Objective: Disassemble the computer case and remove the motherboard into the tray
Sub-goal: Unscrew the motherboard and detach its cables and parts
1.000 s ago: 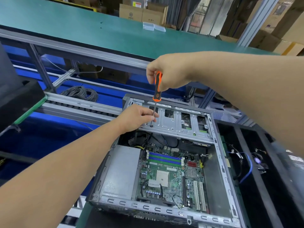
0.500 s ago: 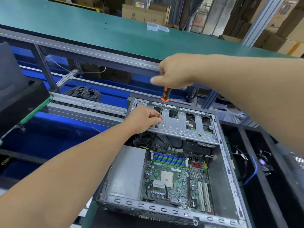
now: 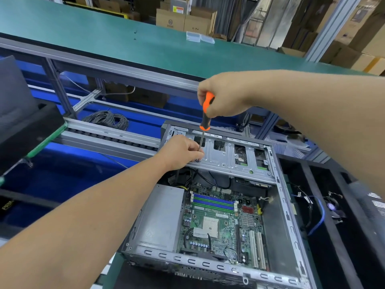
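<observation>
Orange screwdriver (image 3: 205, 113) is clenched in right hand (image 3: 224, 94); left hand (image 3: 180, 152) pinches its shaft at frame centre; tip could slip off the screw.

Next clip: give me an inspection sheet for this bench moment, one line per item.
Surface: green bench top behind the case.
Job's things: open computer case; motherboard inside; drive cage across the far end; black tray beside it.
Clutter: clear plastic boxes.
Grippers: right hand grips the screwdriver; left hand pinches near its tip.
Cables: grey wire coil; blue cable in tray.
Surroundings: cardboard boxes.
</observation>
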